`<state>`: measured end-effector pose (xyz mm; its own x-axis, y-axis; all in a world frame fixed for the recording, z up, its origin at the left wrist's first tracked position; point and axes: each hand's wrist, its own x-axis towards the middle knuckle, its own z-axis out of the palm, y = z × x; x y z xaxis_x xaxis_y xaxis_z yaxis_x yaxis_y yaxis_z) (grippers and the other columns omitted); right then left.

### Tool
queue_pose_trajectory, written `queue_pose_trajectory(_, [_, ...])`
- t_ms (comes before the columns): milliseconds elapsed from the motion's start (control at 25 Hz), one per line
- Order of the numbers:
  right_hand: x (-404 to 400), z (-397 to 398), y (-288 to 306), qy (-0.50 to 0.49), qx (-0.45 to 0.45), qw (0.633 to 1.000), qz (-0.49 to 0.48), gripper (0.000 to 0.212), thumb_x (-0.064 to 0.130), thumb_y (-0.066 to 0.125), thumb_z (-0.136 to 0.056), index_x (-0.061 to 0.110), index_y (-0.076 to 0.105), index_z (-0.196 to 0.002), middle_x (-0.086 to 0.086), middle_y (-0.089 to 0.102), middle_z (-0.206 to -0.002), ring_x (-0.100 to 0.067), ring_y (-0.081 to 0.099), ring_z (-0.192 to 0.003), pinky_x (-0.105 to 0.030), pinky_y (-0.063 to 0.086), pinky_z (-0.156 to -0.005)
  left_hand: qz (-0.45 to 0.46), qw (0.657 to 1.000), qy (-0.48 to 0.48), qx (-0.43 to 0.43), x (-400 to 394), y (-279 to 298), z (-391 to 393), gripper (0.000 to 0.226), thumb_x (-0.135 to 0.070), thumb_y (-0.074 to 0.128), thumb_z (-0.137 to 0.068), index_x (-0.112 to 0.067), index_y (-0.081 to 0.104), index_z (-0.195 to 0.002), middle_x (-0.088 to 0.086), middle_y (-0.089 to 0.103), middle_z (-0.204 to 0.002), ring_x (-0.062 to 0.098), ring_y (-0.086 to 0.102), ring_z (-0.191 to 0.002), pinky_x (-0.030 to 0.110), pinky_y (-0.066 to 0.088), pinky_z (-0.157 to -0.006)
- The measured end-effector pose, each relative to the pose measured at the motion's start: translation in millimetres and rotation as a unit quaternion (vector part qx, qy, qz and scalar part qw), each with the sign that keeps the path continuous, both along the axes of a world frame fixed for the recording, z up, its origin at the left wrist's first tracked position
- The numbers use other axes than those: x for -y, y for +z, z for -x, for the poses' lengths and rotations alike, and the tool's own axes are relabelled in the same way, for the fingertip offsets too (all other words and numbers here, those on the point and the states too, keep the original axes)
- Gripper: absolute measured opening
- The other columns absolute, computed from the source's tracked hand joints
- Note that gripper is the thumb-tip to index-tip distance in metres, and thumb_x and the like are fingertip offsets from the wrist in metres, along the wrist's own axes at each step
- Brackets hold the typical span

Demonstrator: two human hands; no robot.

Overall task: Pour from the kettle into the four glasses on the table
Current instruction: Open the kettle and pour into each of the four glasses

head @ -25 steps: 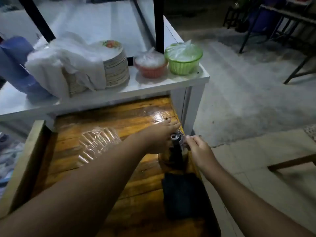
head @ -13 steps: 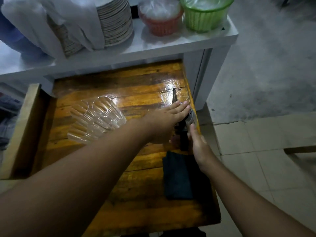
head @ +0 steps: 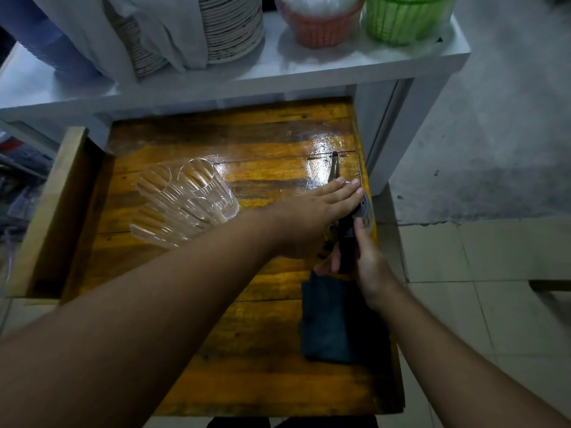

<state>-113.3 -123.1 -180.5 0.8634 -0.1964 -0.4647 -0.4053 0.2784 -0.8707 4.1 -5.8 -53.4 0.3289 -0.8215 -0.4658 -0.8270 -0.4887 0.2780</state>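
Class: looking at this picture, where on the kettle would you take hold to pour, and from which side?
Probably the dark handle of the kettle, from the near side: it points toward the person, opposite the spout. The right hand already wraps it.

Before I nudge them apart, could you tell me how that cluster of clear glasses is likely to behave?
The glasses look rigid and probably fragile: clear, ribbed walls. They stand packed together, so pushing one would likely shift its neighbours. The wooden table looks glossy, perhaps wet, so they may slide more readily than tip.
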Motion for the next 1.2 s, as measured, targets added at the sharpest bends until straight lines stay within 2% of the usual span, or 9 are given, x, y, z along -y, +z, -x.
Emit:
queue_pose_trajectory(80, [-5.8, 0.8, 3.1, 0.001, 0.02, 1.0, 0.001, 0.082, 0.068, 0.023, -0.103, 0.01, 0.064, -0.061, -0.011, 0.068, -0.059, -0.037, 0.071, -0.072, -0.047, 0.052, -0.09, 0.011, 1.0, 0.003, -0.005, -0.1, 0.6, 1.0, 0.097, -0.012, 0.056, -0.084, -0.025, -0.009, -0.154, -0.007, -0.014, -0.163, 0.013, -0.017, -0.149, 0.04, 0.009, -0.12])
queue_pose_trajectory(200, [-13.1, 1.5, 1.8, -0.02, 0.042, 0.999, 0.018, 0.089, 0.065, 0.024, -0.104, -0.003, 0.056, -0.057, -0.005, 0.061, -0.049, -0.031, 0.063, -0.056, -0.047, 0.049, -0.076, 0.027, 0.999, 0.017, -0.006, -0.2, 0.7, 1.0, 0.08, -0.024, 0.041, -0.09, -0.025, -0.007, -0.155, -0.006, -0.011, -0.164, 0.01, -0.014, -0.149, 0.037, 0.004, -0.12])
queue_pose_trajectory(360, [-16.2, 4.7, 5.3, -0.039, 0.068, 0.995, 0.058, 0.077, 0.057, 0.026, -0.104, 0.011, 0.059, -0.051, -0.005, 0.058, -0.048, -0.031, 0.058, -0.053, -0.041, 0.047, -0.065, 0.044, 0.999, 0.029, -0.014, -2.2, 3.3, 4.1, 0.073, -0.04, 0.023, -0.089, -0.021, -0.002, -0.155, -0.002, -0.007, -0.165, 0.01, -0.011, -0.15, 0.031, -0.001, -0.119])
queue_pose_trajectory(480, [-21.1, 8.2, 12.1, -0.036, 0.082, 0.994, 0.068, 0.074, 0.056, 0.03, -0.103, 0.013, 0.059, -0.05, -0.008, 0.056, -0.047, -0.03, 0.055, -0.049, -0.038, 0.043, -0.058, 0.072, 0.996, 0.047, -0.014, -14.8, 4.5, 10.4, 0.071, -0.042, 0.02, -0.09, -0.02, 0.001, -0.155, -0.002, -0.004, -0.165, 0.01, -0.009, -0.15, 0.033, 0.002, -0.121])
queue_pose_trajectory(680, [-39.4, 24.5, 40.7, 0.014, 0.104, 0.992, 0.062, 0.074, 0.056, 0.03, -0.102, 0.011, 0.061, -0.052, -0.018, 0.056, -0.05, -0.032, 0.057, -0.05, -0.036, 0.047, -0.057, 0.132, 0.987, 0.089, -0.017, -54.7, 27.6, 35.1, 0.068, -0.039, 0.023, -0.093, -0.021, 0.004, -0.155, -0.002, -0.002, -0.165, 0.008, -0.009, -0.15, 0.029, 0.002, -0.119])
queue_pose_trajectory(800, [-67.4, 40.1, 64.3, 0.049, 0.1, 0.993, 0.036, 0.08, 0.079, 0.042, -0.089, 0.009, 0.062, -0.055, -0.034, 0.057, -0.056, -0.035, 0.061, -0.054, -0.039, 0.051, -0.061, 0.149, 0.984, 0.091, -0.023, -90.7, 51.8, 49.6, 0.069, -0.037, 0.025, -0.091, -0.022, 0.005, -0.155, -0.004, -0.003, -0.165, 0.005, -0.01, -0.149, 0.031, 0.002, -0.12])
queue_pose_trajectory(920, [-103.8, 54.8, 84.8, 0.069, 0.086, 0.994, 0.007, 0.085, 0.088, 0.048, -0.079, 0.007, 0.064, -0.057, -0.03, 0.061, -0.055, -0.038, 0.063, -0.055, -0.044, 0.052, -0.066, 0.165, 0.983, 0.076, -0.014, -133.0, 69.9, 57.6, 0.069, -0.038, 0.026, -0.091, -0.025, 0.005, -0.155, -0.008, -0.002, -0.164, 0.0, -0.01, -0.148, 0.027, -0.001, -0.119])
queue_pose_trajectory(1080, [-154.9, 66.9, 116.3, 0.08, 0.084, 0.993, 0.002, 0.085, 0.091, 0.05, -0.074, 0.01, 0.069, -0.054, -0.025, 0.067, -0.056, -0.036, 0.068, -0.057, -0.036, 0.056, -0.065, 0.186, 0.98, 0.065, -0.01, -186.2, 88.7, 67.1, 0.07, -0.039, 0.027, -0.09, -0.027, 0.007, -0.155, -0.01, 0.0, -0.164, -0.002, -0.01, -0.148, 0.019, -0.007, -0.116])
queue_pose_trajectory(1200, [-192.7, 67.0, 123.2, 0.087, 0.067, 0.994, 0.006, 0.091, 0.09, 0.051, -0.074, 0.003, 0.069, -0.054, -0.032, 0.067, -0.059, -0.041, 0.069, -0.061, -0.044, 0.059, -0.07, 0.187, 0.979, 0.074, -0.022, -226.5, 93.3, 69.8, 0.071, -0.043, 0.025, -0.088, -0.032, 0.004, -0.155, -0.015, -0.003, -0.164, -0.006, -0.014, -0.146, 0.017, -0.007, -0.115])
